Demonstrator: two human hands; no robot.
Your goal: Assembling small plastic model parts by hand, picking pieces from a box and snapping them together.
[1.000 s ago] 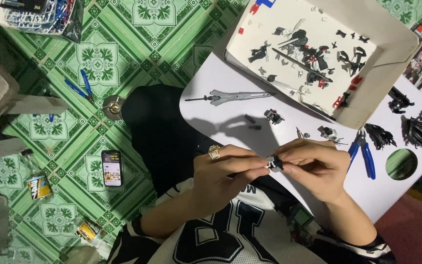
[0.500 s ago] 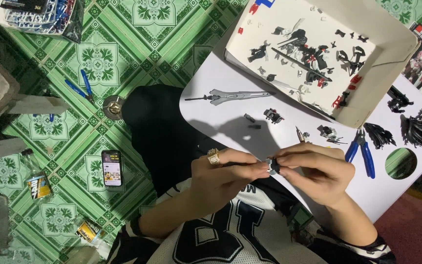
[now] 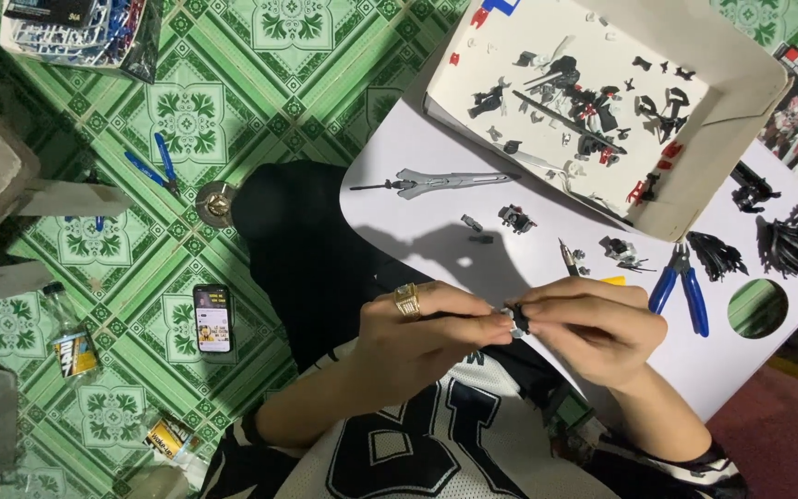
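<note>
We pinch a small model part (image 3: 517, 319) between both hands, just over the near edge of the white board (image 3: 399, 166). The part is tiny, dark with a pale grey bit showing, mostly hidden by fingertips. Our left hand (image 3: 417, 337), with a gold ring (image 3: 405, 299), clenches its grip on one end; our right hand (image 3: 593, 328) grips the other end, so both are grasping the same piece.

The board lies on a green patterned tile floor (image 3: 187, 111). On it rest a grey model sword (image 3: 445, 181), blue-handled nippers (image 3: 683, 291) and loose dark pieces. A white cardboard box (image 3: 741, 120) at the board's far side holds more black and red parts. On the floor sit a phone (image 3: 212, 318), another pair of blue pliers (image 3: 151, 166) and a small bottle (image 3: 74, 349).
</note>
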